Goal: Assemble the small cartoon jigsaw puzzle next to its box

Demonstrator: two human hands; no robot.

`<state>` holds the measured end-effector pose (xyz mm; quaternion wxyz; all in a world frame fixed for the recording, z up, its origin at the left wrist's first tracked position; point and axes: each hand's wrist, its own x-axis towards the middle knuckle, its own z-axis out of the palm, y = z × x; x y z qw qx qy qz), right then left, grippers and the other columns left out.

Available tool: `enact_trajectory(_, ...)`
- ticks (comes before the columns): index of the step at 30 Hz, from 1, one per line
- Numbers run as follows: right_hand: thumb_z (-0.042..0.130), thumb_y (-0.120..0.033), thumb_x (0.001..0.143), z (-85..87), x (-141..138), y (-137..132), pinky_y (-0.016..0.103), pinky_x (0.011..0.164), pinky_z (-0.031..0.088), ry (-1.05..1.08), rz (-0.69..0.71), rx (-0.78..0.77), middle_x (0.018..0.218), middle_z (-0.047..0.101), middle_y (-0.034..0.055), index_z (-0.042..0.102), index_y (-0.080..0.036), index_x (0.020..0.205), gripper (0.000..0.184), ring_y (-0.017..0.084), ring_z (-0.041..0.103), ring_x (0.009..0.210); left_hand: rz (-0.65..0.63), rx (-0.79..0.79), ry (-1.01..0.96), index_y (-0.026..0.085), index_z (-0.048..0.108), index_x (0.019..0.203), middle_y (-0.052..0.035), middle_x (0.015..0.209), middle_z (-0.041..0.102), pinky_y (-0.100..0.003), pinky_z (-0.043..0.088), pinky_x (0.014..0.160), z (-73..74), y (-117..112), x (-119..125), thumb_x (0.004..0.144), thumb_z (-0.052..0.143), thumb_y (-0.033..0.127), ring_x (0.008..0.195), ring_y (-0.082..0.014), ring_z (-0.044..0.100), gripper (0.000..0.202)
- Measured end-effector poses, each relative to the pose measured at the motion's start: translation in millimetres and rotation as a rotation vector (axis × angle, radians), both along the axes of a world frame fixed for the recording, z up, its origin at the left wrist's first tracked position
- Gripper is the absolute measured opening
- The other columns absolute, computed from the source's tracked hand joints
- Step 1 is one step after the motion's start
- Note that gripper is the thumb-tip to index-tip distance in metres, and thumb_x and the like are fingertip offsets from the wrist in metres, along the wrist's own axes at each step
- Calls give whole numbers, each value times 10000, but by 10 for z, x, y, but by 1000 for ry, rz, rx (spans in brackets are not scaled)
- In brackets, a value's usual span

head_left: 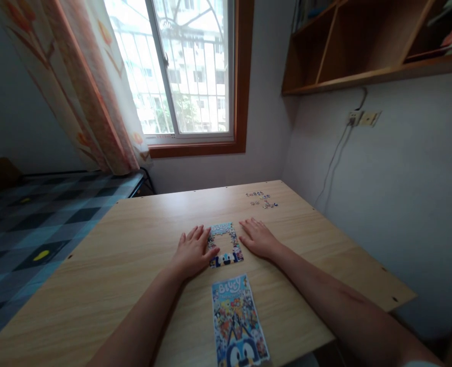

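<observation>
A partly assembled jigsaw puzzle [226, 259] lies flat on the wooden table, its border joined around a bare gap in the middle. My left hand [195, 251] rests at its left side, fingers spread, with the thumb over the left border. On the other side, my right hand [258, 237] lies flat with its fingers apart, close to the right border and holding nothing. Nearer to me is a printed picture sheet [237, 321] with "Bluey" lettering at its top and a blue dog face at the bottom.
Several loose puzzle pieces [266, 199] are scattered near the far right of the table [134, 255]. A bed with a checked cover [50, 204] stands at the left. Behind are a window [195, 71] and curtain [84, 86]; a wall shelf [355, 46] hangs at the right.
</observation>
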<state>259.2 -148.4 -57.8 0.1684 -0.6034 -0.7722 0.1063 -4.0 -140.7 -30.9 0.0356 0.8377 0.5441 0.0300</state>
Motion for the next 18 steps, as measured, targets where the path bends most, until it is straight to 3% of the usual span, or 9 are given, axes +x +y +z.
enact_trajectory(6, 405, -501, 1002, 50, -42, -7, 512, 1233, 161, -40, -6, -18, 1619, 333, 152, 412, -182, 1536, 622, 305, 252, 1518, -13, 75, -33, 175, 340, 1572, -163, 1669, 180, -591, 191, 1203, -17, 10, 54, 901, 464, 646, 1534, -374, 182, 829)
enact_trajectory(12, 383, -511, 1007, 36, -71, 0, 504, 1237, 153, -61, -20, -1, 1630, 317, 134, 391, -209, 1548, 619, 301, 239, 1523, -19, 51, -3, 169, 329, 1577, -178, 1661, 195, -593, 178, 1205, -48, 19, 95, 867, 495, 680, 1531, -378, 191, 891)
enact_trajectory(18, 394, -508, 1006, 30, -95, 1, 508, 1235, 157, -61, -27, 19, 1633, 300, 154, 313, -205, 1584, 658, 308, 228, 1526, -31, 64, -22, 170, 367, 1562, -171, 1642, 266, -586, 170, 1208, -76, 34, 72, 896, 439, 657, 1523, -364, 229, 829)
